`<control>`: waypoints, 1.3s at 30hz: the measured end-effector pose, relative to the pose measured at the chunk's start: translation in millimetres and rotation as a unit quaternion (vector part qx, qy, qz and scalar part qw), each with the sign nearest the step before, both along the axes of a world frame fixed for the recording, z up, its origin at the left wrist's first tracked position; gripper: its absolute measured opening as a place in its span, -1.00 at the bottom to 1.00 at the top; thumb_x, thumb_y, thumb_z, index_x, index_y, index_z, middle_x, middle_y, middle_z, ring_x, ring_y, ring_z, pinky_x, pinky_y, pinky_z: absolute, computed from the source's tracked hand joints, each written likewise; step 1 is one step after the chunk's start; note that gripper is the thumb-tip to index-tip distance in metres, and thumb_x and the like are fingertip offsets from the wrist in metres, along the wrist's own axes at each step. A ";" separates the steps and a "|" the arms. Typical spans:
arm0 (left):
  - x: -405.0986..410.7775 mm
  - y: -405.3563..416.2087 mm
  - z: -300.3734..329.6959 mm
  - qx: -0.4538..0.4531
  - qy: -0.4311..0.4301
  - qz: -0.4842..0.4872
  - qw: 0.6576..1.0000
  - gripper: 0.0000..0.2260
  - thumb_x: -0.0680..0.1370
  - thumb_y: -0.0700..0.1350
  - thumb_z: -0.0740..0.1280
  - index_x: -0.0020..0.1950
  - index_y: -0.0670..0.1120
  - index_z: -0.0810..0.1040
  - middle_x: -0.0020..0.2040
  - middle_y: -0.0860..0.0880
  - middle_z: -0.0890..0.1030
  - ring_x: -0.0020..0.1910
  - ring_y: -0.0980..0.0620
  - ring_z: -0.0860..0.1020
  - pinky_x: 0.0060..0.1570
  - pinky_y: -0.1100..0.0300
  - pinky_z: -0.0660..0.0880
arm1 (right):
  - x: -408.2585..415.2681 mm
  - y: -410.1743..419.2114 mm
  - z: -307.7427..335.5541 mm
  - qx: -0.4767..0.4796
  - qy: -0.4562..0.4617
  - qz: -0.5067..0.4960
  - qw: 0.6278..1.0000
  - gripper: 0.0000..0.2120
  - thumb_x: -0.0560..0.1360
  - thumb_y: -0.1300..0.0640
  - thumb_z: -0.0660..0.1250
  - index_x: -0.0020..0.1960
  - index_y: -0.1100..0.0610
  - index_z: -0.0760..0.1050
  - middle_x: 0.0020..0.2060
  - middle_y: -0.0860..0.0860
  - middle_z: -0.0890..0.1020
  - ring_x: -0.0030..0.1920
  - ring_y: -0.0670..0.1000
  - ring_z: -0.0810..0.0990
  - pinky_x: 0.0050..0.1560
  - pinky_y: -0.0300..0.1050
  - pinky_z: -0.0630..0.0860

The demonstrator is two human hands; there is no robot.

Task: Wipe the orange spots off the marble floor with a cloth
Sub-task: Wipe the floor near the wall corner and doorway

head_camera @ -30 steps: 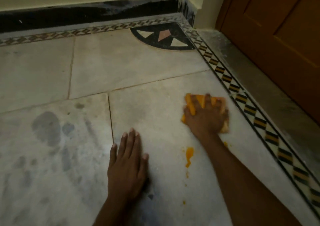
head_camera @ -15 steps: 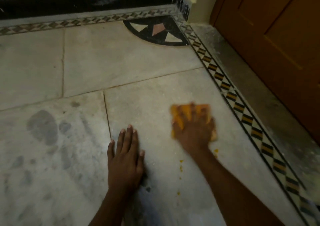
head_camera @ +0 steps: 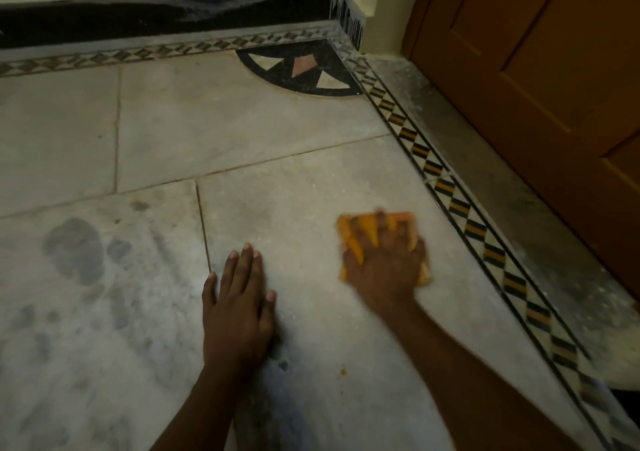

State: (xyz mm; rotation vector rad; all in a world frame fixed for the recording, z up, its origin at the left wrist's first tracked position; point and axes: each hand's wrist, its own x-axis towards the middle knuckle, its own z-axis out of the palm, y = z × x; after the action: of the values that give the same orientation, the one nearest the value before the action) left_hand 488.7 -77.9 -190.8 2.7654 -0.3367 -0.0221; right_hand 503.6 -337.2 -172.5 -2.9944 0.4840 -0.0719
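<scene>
While the right hand is pressed spread on the cloth, the left hand is laid flat on the marble floor. The orange speck near the floor's near edge is likely missed or smeared by the stained cloth.

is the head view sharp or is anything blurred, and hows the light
Head view: dim, warm light, no glare; the right hand and orange cloth are motion-blurred, while the left hand flat on the marble floor looks sharper; straight border lines bow slightly from the wide lens.

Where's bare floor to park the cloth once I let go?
Bare marble lies beyond both hands, up to the corner inlay, and between the left hand and right hand. Nearer, an orange spot remains. The cloth sits close to the patterned border.
</scene>
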 end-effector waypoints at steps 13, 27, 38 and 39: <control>-2.9 -0.3 -1.0 0.019 -0.029 0.003 0.999 -0.40 0.64 0.15 0.06 0.67 0.00 0.15 0.69 0.01 0.08 0.66 0.01 0.06 0.55 -0.10 0.04 | -49.8 -32.7 -1.2 0.062 0.034 -0.186 0.980 -0.40 0.59 -0.42 -0.09 0.62 -0.39 0.02 0.70 -0.01 0.07 0.67 0.24 -0.03 0.56 0.44 -0.09; -1.3 -3.5 -0.5 0.006 -0.031 0.000 1.000 -0.40 0.64 0.16 0.03 0.67 -0.03 0.17 0.69 -0.02 0.10 0.67 -0.02 0.06 0.58 -0.12 0.02 | -61.5 11.1 -0.9 0.106 0.038 -0.197 0.974 -0.41 0.58 -0.42 0.00 0.60 -0.42 0.06 0.70 -0.02 0.04 0.67 0.23 -0.09 0.55 0.45 -0.12; -39.7 -2.3 1.4 0.016 -0.034 0.006 0.999 -0.38 0.65 0.18 -0.06 0.66 -0.07 0.19 0.68 -0.06 0.14 0.67 -0.05 0.09 0.61 -0.07 0.03 | -171.1 25.9 -11.6 -0.003 -0.031 -0.011 0.999 -0.39 0.51 -0.42 0.01 0.55 -0.42 0.21 0.65 -0.05 0.24 0.65 0.18 0.13 0.52 0.35 0.09; -48.9 -1.7 -0.4 0.017 -0.028 0.008 0.999 -0.36 0.64 0.20 -0.08 0.67 -0.06 0.16 0.69 -0.05 0.11 0.67 -0.04 0.06 0.62 -0.07 0.00 | -157.2 26.0 -10.8 0.012 -0.017 -0.047 0.999 -0.38 0.51 -0.43 -0.04 0.57 -0.43 0.15 0.67 -0.04 0.19 0.66 0.19 0.07 0.54 0.37 0.04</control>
State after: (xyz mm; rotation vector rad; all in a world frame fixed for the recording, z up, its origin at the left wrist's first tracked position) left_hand 439.8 -79.6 -191.2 2.8066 -0.3323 0.0542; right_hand 346.4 -311.2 -183.3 -2.9406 0.6160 -0.1221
